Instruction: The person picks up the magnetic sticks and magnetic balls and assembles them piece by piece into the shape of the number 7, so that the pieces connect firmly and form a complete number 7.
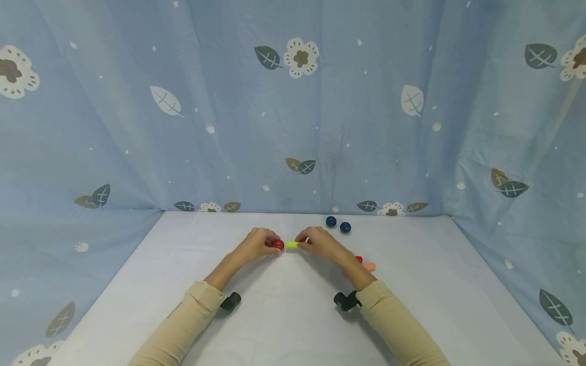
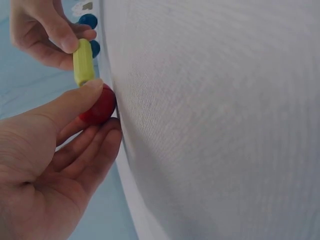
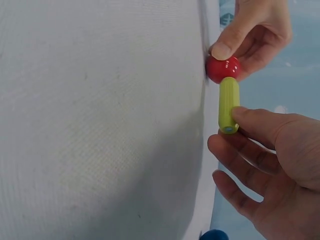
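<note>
My left hand [image 1: 254, 246] holds a glossy red ball [image 1: 278, 245] between thumb and fingers, close to the white tabletop. Across from it, my right hand [image 1: 321, 244] pinches a short yellow-green rod [image 1: 291, 245] near one end. In the right wrist view, the rod [image 3: 229, 102] lines up with the red ball [image 3: 220, 70], its far end right at the ball's surface. A small round inset shows in the rod's near end. From the left wrist view, the left thumb overlaps the place where rod [image 2: 83, 62] and ball [image 2: 101, 107] come together.
Two dark blue balls, one [image 1: 331, 221] left of the other [image 1: 345, 227], lie toward the table's back edge. A red piece [image 1: 359, 259] and an orange piece [image 1: 370, 266] lie by my right forearm, partly hidden. A blue patterned curtain [image 1: 348, 127] rises behind the table.
</note>
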Demonstrator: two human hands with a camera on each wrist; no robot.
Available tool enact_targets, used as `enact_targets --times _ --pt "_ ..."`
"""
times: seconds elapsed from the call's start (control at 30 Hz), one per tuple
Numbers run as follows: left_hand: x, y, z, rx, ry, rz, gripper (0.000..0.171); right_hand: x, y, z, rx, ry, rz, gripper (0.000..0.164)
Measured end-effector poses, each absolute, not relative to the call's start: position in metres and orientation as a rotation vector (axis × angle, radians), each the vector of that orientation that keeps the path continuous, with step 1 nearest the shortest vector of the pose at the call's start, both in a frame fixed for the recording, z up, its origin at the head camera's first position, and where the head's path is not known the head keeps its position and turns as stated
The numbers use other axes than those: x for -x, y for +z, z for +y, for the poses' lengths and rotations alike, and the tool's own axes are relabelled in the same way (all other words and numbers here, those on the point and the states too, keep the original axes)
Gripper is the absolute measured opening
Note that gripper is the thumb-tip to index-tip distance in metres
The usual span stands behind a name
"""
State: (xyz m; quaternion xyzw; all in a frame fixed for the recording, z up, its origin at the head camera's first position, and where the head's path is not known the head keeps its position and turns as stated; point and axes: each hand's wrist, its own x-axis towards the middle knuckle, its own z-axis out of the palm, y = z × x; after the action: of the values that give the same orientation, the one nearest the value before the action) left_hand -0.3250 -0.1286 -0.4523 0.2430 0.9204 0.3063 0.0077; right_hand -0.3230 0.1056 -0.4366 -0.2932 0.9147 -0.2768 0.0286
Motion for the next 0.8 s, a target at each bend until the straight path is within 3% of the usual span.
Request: enact_targets --times 0.8 --pt "0.3228 -0.456 -0.129 -0.813 0.967 2.881 0.033 0.3232 -0.446 0.1062 0.86 -0.915 2.82 0.016"
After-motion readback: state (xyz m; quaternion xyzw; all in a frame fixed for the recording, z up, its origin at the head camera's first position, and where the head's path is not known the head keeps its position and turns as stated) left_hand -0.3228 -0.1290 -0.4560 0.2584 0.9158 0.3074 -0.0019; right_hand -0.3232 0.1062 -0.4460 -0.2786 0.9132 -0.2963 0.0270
